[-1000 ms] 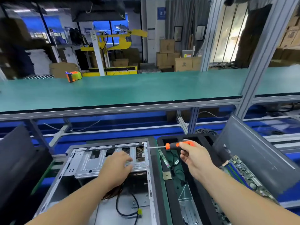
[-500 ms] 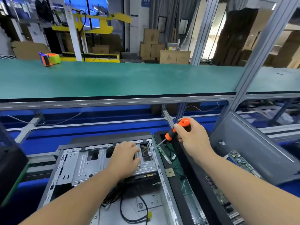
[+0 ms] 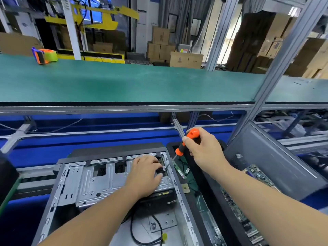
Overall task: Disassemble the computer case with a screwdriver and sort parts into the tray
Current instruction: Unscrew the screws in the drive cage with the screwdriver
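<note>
The screwdriver (image 3: 188,142) was gripped by the right hand (image 3: 204,150), its tip set at the drive cage (image 3: 99,181) inside the open computer case (image 3: 58,183). The left hand (image 3: 145,173) was laid spread on that cage. Circuit boards (image 3: 179,170) were kept in the black tray (image 3: 197,197) beside.

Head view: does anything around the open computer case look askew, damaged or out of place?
Nothing stands out. The computer case lies open on its side, the left hand rests on its drive cage, and the right hand grips the screwdriver at its corner. Loose circuit boards lie beside it.
</note>
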